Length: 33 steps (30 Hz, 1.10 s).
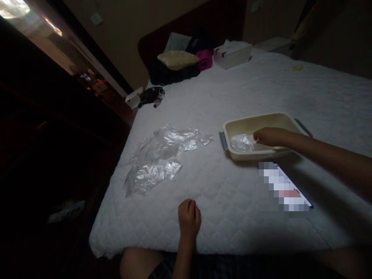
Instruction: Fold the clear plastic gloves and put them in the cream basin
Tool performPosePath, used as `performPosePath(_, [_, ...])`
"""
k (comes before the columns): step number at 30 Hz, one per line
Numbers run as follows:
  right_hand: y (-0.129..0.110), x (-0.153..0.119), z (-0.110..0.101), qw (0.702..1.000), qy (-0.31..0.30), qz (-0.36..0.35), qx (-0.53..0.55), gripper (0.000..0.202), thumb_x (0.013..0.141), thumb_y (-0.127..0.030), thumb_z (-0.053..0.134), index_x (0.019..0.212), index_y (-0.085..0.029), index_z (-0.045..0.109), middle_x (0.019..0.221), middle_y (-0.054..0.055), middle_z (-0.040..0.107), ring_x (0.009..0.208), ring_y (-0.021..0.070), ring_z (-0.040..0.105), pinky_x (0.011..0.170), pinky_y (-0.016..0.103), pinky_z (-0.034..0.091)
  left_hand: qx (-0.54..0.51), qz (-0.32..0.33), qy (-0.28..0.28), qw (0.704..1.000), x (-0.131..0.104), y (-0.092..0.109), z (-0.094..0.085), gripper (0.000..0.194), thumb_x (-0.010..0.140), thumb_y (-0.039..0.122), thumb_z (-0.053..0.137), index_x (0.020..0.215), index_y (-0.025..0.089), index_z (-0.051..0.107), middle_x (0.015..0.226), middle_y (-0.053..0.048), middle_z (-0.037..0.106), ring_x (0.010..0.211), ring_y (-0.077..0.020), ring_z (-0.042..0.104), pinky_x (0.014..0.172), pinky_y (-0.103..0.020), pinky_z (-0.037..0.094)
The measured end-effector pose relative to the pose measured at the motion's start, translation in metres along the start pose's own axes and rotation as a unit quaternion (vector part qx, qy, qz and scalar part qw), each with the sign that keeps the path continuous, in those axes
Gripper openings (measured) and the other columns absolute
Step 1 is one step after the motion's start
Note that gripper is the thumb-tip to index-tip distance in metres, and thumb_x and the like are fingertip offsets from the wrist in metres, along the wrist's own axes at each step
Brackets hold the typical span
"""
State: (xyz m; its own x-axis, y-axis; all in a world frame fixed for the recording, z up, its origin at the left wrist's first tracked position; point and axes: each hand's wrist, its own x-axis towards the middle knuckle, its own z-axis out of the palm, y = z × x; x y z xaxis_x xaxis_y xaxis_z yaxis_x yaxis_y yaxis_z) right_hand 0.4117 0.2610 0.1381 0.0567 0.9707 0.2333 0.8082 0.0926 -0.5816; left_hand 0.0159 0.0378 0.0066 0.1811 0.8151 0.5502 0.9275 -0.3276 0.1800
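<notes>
A cream plastic tub (247, 155) with grey side handles stands on the white quilted bed. My right hand (271, 136) reaches into it over the near rim, fingers pinched together. Just left of those fingertips, a clear plastic bag (241, 143) lies in the tub; whether they grip its edge or something else I cannot make out. My left hand (189, 217) rests on the bed near the front edge with its fingers curled in, and nothing shows in it. Between that hand and the far side lies a spread of crinkled clear plastic bags (157, 166).
A phone-like flat device (286, 188), partly blurred out, lies in front of the tub. Toward the headboard are a white box (232, 55), a pink roll (204, 59), a beige cushion (178, 59) and dark cloth. A yellow ring (297, 68) lies at the far right.
</notes>
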Motion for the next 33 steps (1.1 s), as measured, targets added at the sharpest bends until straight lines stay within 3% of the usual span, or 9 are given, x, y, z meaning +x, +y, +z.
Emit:
performPosePath(3, [-0.042,-0.025,-0.016,0.998,-0.033,-0.051,-0.017,0.004,0.075,-0.017,0.062,0.071,-0.018,0.064,0.076,0.010,0.067,0.074,0.0199,0.058,0.072,0.033,0.039,-0.004,-0.010,-0.002,1.000,-0.001,0.001,0.001,0.017,0.084,0.009,0.050,0.094,0.015,0.063,0.090,-0.008,0.062,0.085,-0.0204,0.058,0.077,-0.035,0.050])
performPosePath(4, [-0.057,-0.038,-0.016,0.997,-0.023,-0.076,-0.014,0.011,0.081,-0.023,0.057,0.084,-0.018,0.066,0.092,0.012,0.068,0.084,0.0214,0.059,0.079,0.034,0.040,-0.008,-0.016,-0.004,1.000,-0.001,0.001,0.001,0.017,0.084,0.010,0.050,0.094,0.015,0.063,0.090,-0.008,0.062,0.086,-0.0205,0.058,0.077,-0.035,0.050])
performPosePath(6, [-0.086,-0.068,-0.003,0.993,0.033,-0.115,0.001,0.022,0.087,-0.030,0.048,0.092,-0.018,0.065,0.096,0.013,0.067,0.088,0.0234,0.060,0.083,0.036,0.043,-0.018,-0.028,-0.008,0.999,-0.001,0.003,0.001,0.016,0.084,0.011,0.051,0.093,0.015,0.063,0.090,-0.009,0.062,0.086,-0.0209,0.057,0.078,-0.036,0.050])
performPosePath(8, [-0.110,-0.101,0.028,0.991,0.012,-0.123,0.046,0.024,0.088,-0.033,0.045,0.093,-0.021,0.065,0.093,0.010,0.067,0.086,0.0237,0.062,0.083,0.037,0.046,-0.021,-0.036,-0.013,0.999,-0.001,0.003,0.002,0.014,0.083,0.011,0.052,0.091,0.016,0.063,0.090,-0.009,0.062,0.086,-0.0212,0.057,0.078,-0.036,0.049])
performPosePath(12, [-0.139,-0.167,0.123,0.973,-0.082,-0.195,0.093,0.028,0.089,-0.032,0.044,0.101,-0.020,0.066,0.105,0.012,0.069,0.100,0.0265,0.063,0.090,0.042,0.047,-0.035,-0.032,-0.008,0.999,-0.002,0.003,0.003,0.013,0.083,0.012,0.052,0.091,0.016,0.062,0.089,-0.009,0.062,0.086,-0.0213,0.056,0.078,-0.037,0.049])
performPosePath(15, [-0.142,-0.202,0.182,0.975,-0.070,-0.207,0.049,0.032,0.089,-0.026,0.043,0.109,-0.018,0.066,0.123,0.016,0.064,0.116,0.0292,0.058,0.101,0.049,0.042,-0.046,-0.042,0.000,0.998,-0.004,0.004,0.003,0.014,0.082,0.010,0.052,0.091,0.016,0.062,0.091,-0.010,0.061,0.087,-0.0212,0.056,0.079,-0.037,0.050])
performPosePath(17, [-0.137,-0.214,0.202,0.979,-0.048,-0.194,0.030,0.034,0.089,-0.022,0.041,0.114,-0.019,0.065,0.128,0.016,0.062,0.121,0.0298,0.055,0.104,0.054,0.038,-0.053,-0.054,0.004,0.997,-0.006,0.004,0.002,0.015,0.082,0.009,0.051,0.090,0.016,0.062,0.091,-0.010,0.061,0.088,-0.0213,0.056,0.080,-0.037,0.050])
performPosePath(25, [-0.116,-0.213,0.213,0.973,-0.006,-0.230,0.008,0.034,0.092,-0.026,0.042,0.113,-0.015,0.065,0.128,0.016,0.062,0.120,0.0278,0.056,0.104,0.050,0.040,-0.081,-0.092,0.019,0.992,0.009,-0.003,-0.001,0.014,0.086,0.012,0.051,0.090,0.014,0.064,0.102,-0.014,0.062,0.099,-0.0231,0.057,0.088,-0.039,0.051])
performPosePath(33, [-0.114,-0.212,0.222,0.968,0.055,-0.244,0.029,0.029,0.089,-0.022,0.045,0.104,-0.011,0.068,0.119,0.017,0.067,0.112,0.0268,0.061,0.100,0.046,0.045,-0.008,-0.146,-0.030,0.989,0.108,-0.039,0.013,0.035,0.093,0.013,0.040,0.125,0.012,0.055,0.134,-0.019,0.053,0.127,-0.0256,0.048,0.103,-0.039,0.041])
